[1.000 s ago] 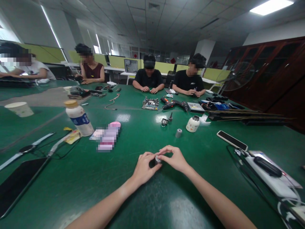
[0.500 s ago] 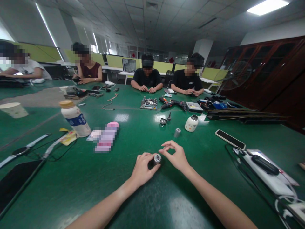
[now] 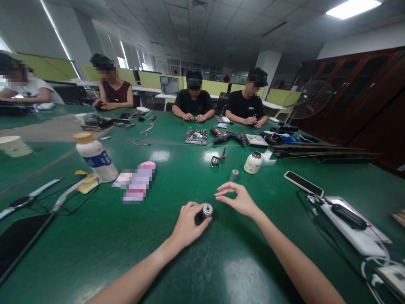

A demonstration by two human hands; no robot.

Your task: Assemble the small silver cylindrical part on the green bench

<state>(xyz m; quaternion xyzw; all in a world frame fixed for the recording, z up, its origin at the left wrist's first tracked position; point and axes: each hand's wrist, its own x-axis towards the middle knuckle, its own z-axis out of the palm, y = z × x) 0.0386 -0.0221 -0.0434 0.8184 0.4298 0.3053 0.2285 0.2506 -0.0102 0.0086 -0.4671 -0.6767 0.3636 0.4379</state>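
Note:
My left hand point(image 3: 188, 223) is closed around a small silver cylindrical part point(image 3: 207, 210) that rests on the green table point(image 3: 158, 253). My right hand point(image 3: 238, 198) hovers just beyond it, thumb and forefinger pinched together, other fingers spread; whether anything small sits in the pinch I cannot make out. A second small grey cylinder point(image 3: 233, 175) stands on the table a little beyond my right hand. A white round jar-like part point(image 3: 252, 163) stands behind that.
A white bottle point(image 3: 95, 157) and a blurred pink item point(image 3: 137, 184) lie to the left. A phone point(image 3: 303, 183) and cables point(image 3: 348, 219) are on the right. A circuit board point(image 3: 196, 137), a drill point(image 3: 226, 137) and several seated people are across the table.
My right hand has let go of the silver part and lifted away toward the far side. My left hand still holds the part in place.

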